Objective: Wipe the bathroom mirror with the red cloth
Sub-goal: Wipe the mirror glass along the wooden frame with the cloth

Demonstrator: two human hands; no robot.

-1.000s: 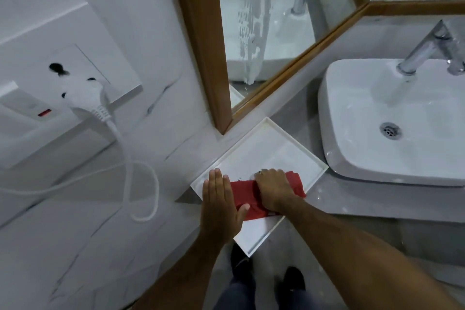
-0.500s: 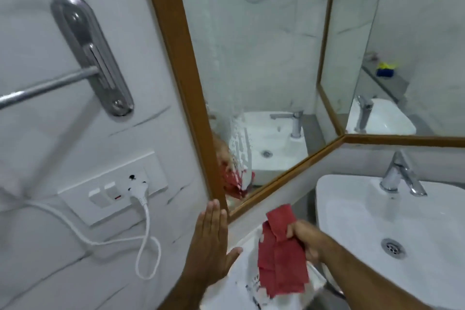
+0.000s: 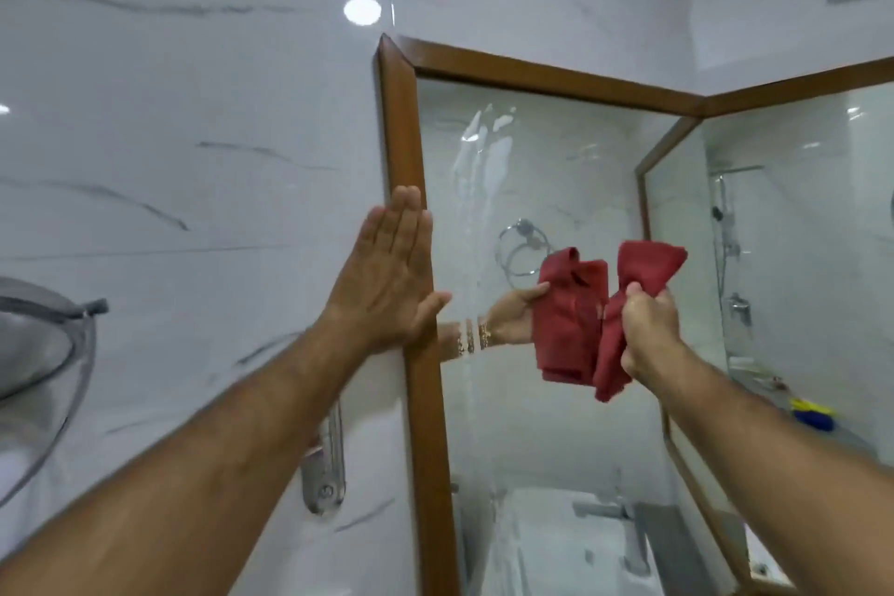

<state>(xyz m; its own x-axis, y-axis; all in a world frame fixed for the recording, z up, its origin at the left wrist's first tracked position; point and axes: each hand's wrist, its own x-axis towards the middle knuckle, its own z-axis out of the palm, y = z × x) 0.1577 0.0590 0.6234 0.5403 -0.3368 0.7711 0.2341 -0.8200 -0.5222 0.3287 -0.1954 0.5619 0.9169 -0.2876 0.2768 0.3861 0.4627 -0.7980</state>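
Note:
The bathroom mirror (image 3: 546, 189) has a brown wooden frame and meets a second mirror panel (image 3: 793, 257) at the corner. White wet streaks run down the glass near its left side. My right hand (image 3: 650, 329) is raised in front of the mirror's middle and grips the bunched red cloth (image 3: 633, 300), which hangs down from my fist; its reflection shows just to the left. My left hand (image 3: 392, 281) is flat, fingers together, pressed on the wall and the mirror's left frame edge.
White marble wall tiles fill the left. A chrome towel-rail mount (image 3: 324, 469) sits below my left forearm. A grey round object (image 3: 43, 353) juts in at the far left. The white sink and tap appear reflected at the mirror's bottom.
The view swung up from the counter tray to the mirror. My right hand lifted the red cloth off the tray to mid-mirror height. My left hand rose onto the frame edge.

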